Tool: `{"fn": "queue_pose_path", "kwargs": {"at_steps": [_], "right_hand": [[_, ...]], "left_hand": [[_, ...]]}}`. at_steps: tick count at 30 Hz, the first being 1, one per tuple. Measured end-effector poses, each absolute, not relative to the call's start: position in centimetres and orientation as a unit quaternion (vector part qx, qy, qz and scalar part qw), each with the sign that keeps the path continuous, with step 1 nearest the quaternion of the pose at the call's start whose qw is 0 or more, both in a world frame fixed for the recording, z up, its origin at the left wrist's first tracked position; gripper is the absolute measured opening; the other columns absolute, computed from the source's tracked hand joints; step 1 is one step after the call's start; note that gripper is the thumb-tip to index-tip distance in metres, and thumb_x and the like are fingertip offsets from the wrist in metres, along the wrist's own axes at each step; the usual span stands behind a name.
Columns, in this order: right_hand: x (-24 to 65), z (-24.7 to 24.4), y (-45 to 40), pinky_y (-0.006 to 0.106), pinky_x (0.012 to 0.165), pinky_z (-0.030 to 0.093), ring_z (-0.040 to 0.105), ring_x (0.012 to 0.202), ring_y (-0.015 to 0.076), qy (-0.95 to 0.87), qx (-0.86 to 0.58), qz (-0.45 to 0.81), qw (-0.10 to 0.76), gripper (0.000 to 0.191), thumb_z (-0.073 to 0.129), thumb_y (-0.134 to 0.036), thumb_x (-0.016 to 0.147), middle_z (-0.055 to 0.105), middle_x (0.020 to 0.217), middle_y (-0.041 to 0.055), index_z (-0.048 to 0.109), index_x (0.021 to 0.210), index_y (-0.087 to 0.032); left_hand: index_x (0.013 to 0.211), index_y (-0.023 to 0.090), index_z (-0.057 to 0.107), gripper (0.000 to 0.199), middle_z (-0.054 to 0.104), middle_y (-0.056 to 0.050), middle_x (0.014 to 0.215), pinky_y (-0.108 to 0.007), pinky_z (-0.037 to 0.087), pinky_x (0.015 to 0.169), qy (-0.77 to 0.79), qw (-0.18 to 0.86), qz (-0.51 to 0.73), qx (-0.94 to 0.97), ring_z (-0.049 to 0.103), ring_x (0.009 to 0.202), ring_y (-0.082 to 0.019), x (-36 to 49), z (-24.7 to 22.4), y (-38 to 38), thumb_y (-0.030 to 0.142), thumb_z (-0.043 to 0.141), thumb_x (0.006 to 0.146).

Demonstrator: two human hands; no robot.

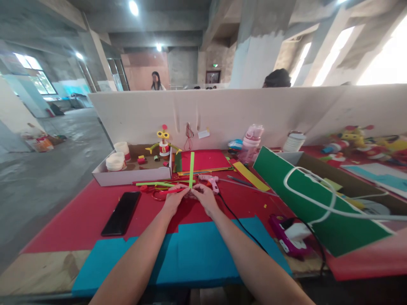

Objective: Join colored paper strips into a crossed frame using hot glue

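Note:
Both hands meet over the middle of the red-covered table. My left hand (175,198) is closed, its fingertips pinching the lower end of an upright light green paper strip (191,167) and a red paper strip (173,192) that runs off to the left. From the other side, my right hand (205,198) pinches the same joint where the strips meet. Fingertips hide the exact joint. Just beyond the right hand lies a pink glue gun (210,182) with a black cord. More green strips (155,184) lie beyond the left hand.
A black phone (121,214) lies at left, below a white box (133,176) with paper cups. Behind stands a yellow-eyed figure (163,146). Blue sheets (203,254) cover the front edge. At right are a purple power strip (289,237) and a green-sided box (305,203).

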State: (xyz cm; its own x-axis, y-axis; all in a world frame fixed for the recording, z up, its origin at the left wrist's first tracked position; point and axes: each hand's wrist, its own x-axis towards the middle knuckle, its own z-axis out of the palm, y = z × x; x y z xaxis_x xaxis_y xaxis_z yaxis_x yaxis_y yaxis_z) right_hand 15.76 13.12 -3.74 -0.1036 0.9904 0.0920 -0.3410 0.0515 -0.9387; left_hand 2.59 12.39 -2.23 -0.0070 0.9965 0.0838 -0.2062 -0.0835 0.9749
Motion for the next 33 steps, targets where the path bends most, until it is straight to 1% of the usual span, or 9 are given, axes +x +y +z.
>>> {"fn": "queue_pose_path", "kwargs": {"at_steps": [2, 6, 10, 15, 21, 25, 27, 33], "right_hand": [[15.8, -3.9, 13.2, 0.033, 0.069, 0.056, 0.065, 0.062, 0.0162, -0.455, -0.353, 0.589, 0.567, 0.03, 0.075, -0.041, 0.06, 0.067, 0.068, -0.001, 0.061, 0.076, -0.019], [16.0, -3.8, 13.4, 0.031, 0.065, 0.056, 0.063, 0.059, 0.0148, -0.455, -0.353, 0.583, 0.573, 0.029, 0.073, -0.043, 0.063, 0.064, 0.063, -0.0016, 0.062, 0.073, -0.019], [16.0, -3.4, 13.2, 0.031, 0.064, 0.056, 0.061, 0.059, 0.0143, -0.44, -0.361, 0.583, 0.58, 0.032, 0.075, -0.045, 0.06, 0.064, 0.06, -0.001, 0.062, 0.071, -0.018], [16.0, -3.2, 13.1, 0.033, 0.064, 0.057, 0.061, 0.059, 0.0149, -0.424, -0.365, 0.594, 0.577, 0.036, 0.077, -0.047, 0.056, 0.063, 0.059, -0.001, 0.062, 0.07, -0.018], [16.1, -3.3, 13.1, 0.032, 0.067, 0.057, 0.064, 0.062, 0.015, -0.424, -0.355, 0.605, 0.573, 0.035, 0.08, -0.04, 0.054, 0.065, 0.064, -0.001, 0.06, 0.071, -0.017], [16.0, -3.0, 13.0, 0.033, 0.07, 0.058, 0.066, 0.063, 0.0149, -0.401, -0.348, 0.604, 0.594, 0.034, 0.08, -0.035, 0.054, 0.065, 0.067, -0.0007, 0.059, 0.072, -0.017], [15.9, -2.8, 12.9, 0.033, 0.071, 0.058, 0.066, 0.061, 0.0145, -0.39, -0.35, 0.603, 0.602, 0.033, 0.08, -0.035, 0.055, 0.065, 0.067, -0.0002, 0.059, 0.073, -0.016], [15.9, -3.0, 12.9, 0.033, 0.068, 0.058, 0.067, 0.061, 0.0162, -0.399, -0.363, 0.603, 0.587, 0.032, 0.079, -0.033, 0.056, 0.066, 0.067, -0.0002, 0.058, 0.073, -0.017]], "left_hand": [[0.072, 0.017, 0.066, 0.026, 0.065, -0.001, 0.066, -0.025, 0.046, 0.062, 0.43, 0.521, 0.564, 0.476, 0.057, 0.062, -0.014, 2.6, -2.2, 12.3, 0.037, 0.076, 0.06], [0.071, 0.017, 0.064, 0.028, 0.062, 0.0, 0.061, -0.025, 0.045, 0.059, 0.425, 0.525, 0.555, 0.485, 0.056, 0.059, -0.013, 2.7, -2.2, 12.3, 0.041, 0.075, 0.06], [0.069, 0.017, 0.061, 0.028, 0.061, 0.0, 0.061, -0.023, 0.043, 0.057, 0.428, 0.507, 0.548, 0.51, 0.054, 0.057, -0.012, 2.4, -2.3, 12.4, 0.042, 0.073, 0.063], [0.07, 0.018, 0.062, 0.028, 0.062, 0.0, 0.064, -0.024, 0.043, 0.058, 0.438, 0.501, 0.536, 0.519, 0.056, 0.061, -0.014, 2.2, -2.6, 12.5, 0.042, 0.073, 0.064], [0.071, 0.017, 0.063, 0.028, 0.064, -0.001, 0.065, -0.023, 0.043, 0.058, 0.434, 0.508, 0.541, 0.511, 0.056, 0.06, -0.013, 2.2, -2.7, 12.7, 0.041, 0.073, 0.064], [0.071, 0.014, 0.063, 0.03, 0.06, -0.002, 0.059, -0.024, 0.042, 0.054, 0.399, 0.543, 0.545, 0.499, 0.053, 0.053, -0.011, 2.2, -2.7, 12.7, 0.043, 0.071, 0.067], [0.073, 0.013, 0.063, 0.031, 0.059, -0.002, 0.059, -0.023, 0.041, 0.053, 0.387, 0.549, 0.541, 0.507, 0.053, 0.053, -0.011, 2.2, -2.7, 12.8, 0.043, 0.07, 0.069], [0.072, 0.013, 0.064, 0.028, 0.061, -0.002, 0.061, -0.023, 0.041, 0.054, 0.393, 0.551, 0.531, 0.51, 0.052, 0.054, -0.011, 2.1, -2.9, 13.0, 0.04, 0.071, 0.068]]}}
